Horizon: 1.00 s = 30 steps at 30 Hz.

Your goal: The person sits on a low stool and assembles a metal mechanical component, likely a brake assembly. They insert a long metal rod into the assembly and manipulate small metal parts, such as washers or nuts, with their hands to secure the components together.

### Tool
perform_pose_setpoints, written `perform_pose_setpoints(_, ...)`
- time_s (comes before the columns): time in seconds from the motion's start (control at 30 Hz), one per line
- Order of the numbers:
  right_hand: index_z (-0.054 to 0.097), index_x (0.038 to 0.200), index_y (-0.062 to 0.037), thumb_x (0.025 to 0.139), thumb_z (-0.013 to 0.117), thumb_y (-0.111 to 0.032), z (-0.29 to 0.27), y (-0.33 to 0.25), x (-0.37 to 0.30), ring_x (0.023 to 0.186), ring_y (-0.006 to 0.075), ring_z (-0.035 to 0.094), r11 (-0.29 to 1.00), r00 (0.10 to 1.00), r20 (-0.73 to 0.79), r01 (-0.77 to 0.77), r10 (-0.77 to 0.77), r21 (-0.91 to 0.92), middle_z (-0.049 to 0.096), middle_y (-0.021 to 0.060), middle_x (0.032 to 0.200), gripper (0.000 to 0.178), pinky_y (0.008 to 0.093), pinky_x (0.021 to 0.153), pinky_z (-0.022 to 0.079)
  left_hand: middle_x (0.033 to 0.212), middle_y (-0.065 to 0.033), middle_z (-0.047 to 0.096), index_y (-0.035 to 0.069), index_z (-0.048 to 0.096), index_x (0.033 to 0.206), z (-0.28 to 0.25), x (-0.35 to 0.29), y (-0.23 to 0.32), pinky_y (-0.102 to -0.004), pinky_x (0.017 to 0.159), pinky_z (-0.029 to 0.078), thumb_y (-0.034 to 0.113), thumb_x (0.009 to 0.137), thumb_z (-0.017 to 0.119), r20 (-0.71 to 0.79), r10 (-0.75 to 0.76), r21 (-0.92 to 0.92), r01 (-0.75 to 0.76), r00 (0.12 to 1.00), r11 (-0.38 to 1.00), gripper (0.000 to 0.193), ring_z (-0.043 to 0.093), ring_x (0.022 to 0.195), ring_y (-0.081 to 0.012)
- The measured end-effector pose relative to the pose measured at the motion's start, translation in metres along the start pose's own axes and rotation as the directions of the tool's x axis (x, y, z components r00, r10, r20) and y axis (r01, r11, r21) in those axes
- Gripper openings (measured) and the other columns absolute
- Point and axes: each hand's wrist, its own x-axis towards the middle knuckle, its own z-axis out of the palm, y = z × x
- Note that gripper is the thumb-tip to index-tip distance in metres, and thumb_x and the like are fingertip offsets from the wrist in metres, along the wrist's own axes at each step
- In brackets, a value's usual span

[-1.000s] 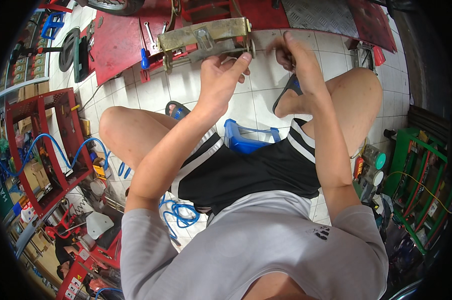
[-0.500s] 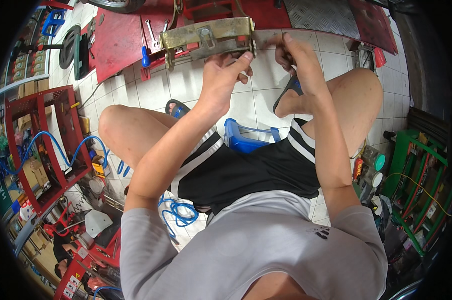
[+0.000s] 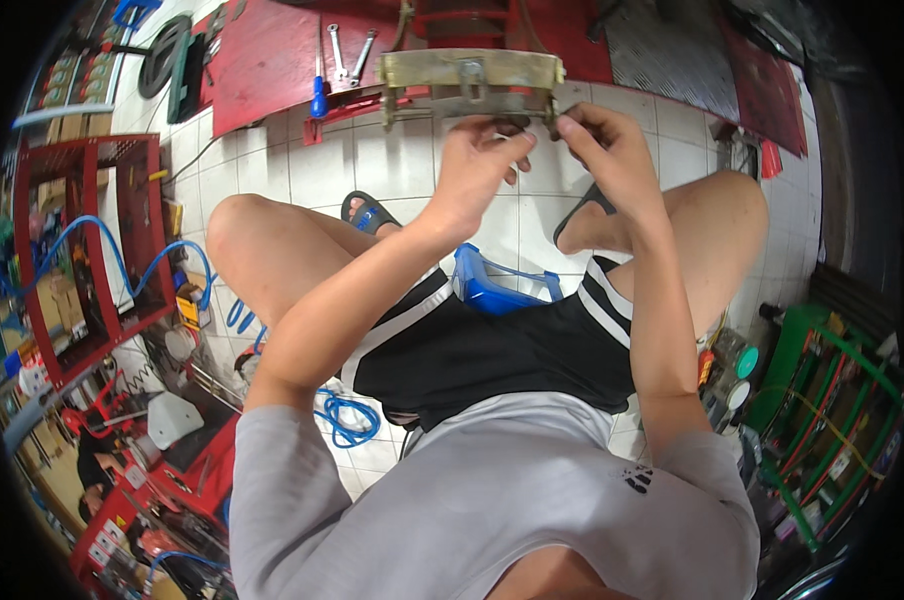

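Note:
A worn, brass-coloured metal bracket (image 3: 512, 72) spans the space in front of me, fixed to a red frame (image 3: 462, 28) behind it. My right hand (image 3: 609, 150) pinches thumb and fingers at the lower right end of the bracket; whatever lies between the fingertips is too small to make out. Just under the bracket's right half is my left hand (image 3: 475, 170), its fingers curled and the thumb pointing toward the right hand. Its fingertips look dark, and what they grip is partly hidden.
On a red platform (image 3: 262, 70) lie a blue-handled screwdriver (image 3: 319, 104) and two wrenches (image 3: 336, 52). A blue stool (image 3: 497, 288) shows between my legs. A red rack (image 3: 97, 250) stands left, a green rack (image 3: 812, 350) right. Blue hose (image 3: 352, 420) coils on the floor.
My right hand has come in from the right to the bracket's lower right end. The bracket appears further right and lower in view, and the left hand slightly right and lower.

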Motion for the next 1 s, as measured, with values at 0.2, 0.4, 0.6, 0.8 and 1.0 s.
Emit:
perform_pose_setpoints(0.2, 0.060, 0.092, 0.0026, 0.084, 0.066, -0.019, 0.005, 0.007, 0.002, 0.061, 0.0045, 0.047, 0.997, 0.994, -0.100, 0.043, -0.049, -0.061, 0.057, 0.0015, 0.069, 0.023, 0.0211, 0.054, 0.037, 0.084, -0.0121, 0.065, -0.002, 0.061, 0.094, -0.021, 0.005, -0.019, -0.0314, 0.069, 0.051, 0.020, 0.076, 0.069, 0.304, 0.039, 0.594, -0.222, 0.952, 0.774, 0.029, 0.063, 0.075, -0.0205)
perform_pose_setpoints(0.4, 0.057, 0.103, 0.0024, 0.085, 0.063, -0.018, -0.013, -0.017, 0.005, 0.063, 0.0059, 0.048, 0.987, 0.981, 0.116, -0.155, 0.157, -0.032, 0.058, 0.0020, 0.078, 0.028, 0.0211, 0.058, 0.040, 0.083, -0.0179, 0.068, 0.001, 0.068, 0.090, -0.162, 0.069, -0.116, -0.0361, 0.075, 0.052, 0.025, 0.072, 0.072, 0.072, -0.112, 0.960, -0.039, 0.991, 0.277, 0.030, 0.067, 0.081, -0.0296)
perform_pose_setpoints(0.6, 0.057, 0.098, 0.0015, 0.086, 0.061, -0.023, -0.006, -0.003, 0.005, 0.061, 0.0052, 0.043, 0.978, 0.977, 0.043, -0.209, 0.208, 0.018, 0.056, 0.0005, 0.080, 0.027, 0.0201, 0.054, 0.034, 0.081, -0.0202, 0.068, 0.003, 0.072, 0.084, -0.232, 0.131, -0.079, -0.0369, 0.078, 0.053, 0.034, 0.073, 0.071, -0.460, 0.260, 0.835, 0.314, 0.849, 0.451, 0.033, 0.067, 0.083, -0.0335)
perform_pose_setpoints(0.8, 0.057, 0.094, 0.0013, 0.078, 0.073, -0.035, -0.004, -0.020, 0.011, 0.061, 0.0059, 0.043, 0.999, 0.999, 0.043, -0.027, 0.028, -0.039, 0.051, -0.0024, 0.072, 0.043, 0.0216, 0.052, 0.033, 0.097, -0.0201, 0.066, 0.005, 0.067, 0.097, -0.241, 0.168, -0.042, -0.0447, 0.081, 0.051, 0.034, 0.077, 0.065, -0.473, 0.395, 0.881, 0.425, 0.788, 0.207, 0.035, 0.064, 0.093, -0.0363)
perform_pose_setpoints(1.0, 0.058, 0.092, 0.0028, 0.081, 0.071, -0.031, -0.010, -0.008, 0.004, 0.058, 0.0065, 0.046, 0.963, 0.966, 0.076, -0.252, 0.245, 0.099, 0.052, -0.0002, 0.066, 0.038, 0.0221, 0.052, 0.035, 0.108, -0.0161, 0.058, 0.005, 0.059, 0.104, -0.252, 0.205, -0.055, -0.0434, 0.085, 0.050, 0.021, 0.081, 0.060, -0.264, 0.495, 0.931, 0.352, 0.828, -0.092, 0.028, 0.058, 0.101, -0.0321)
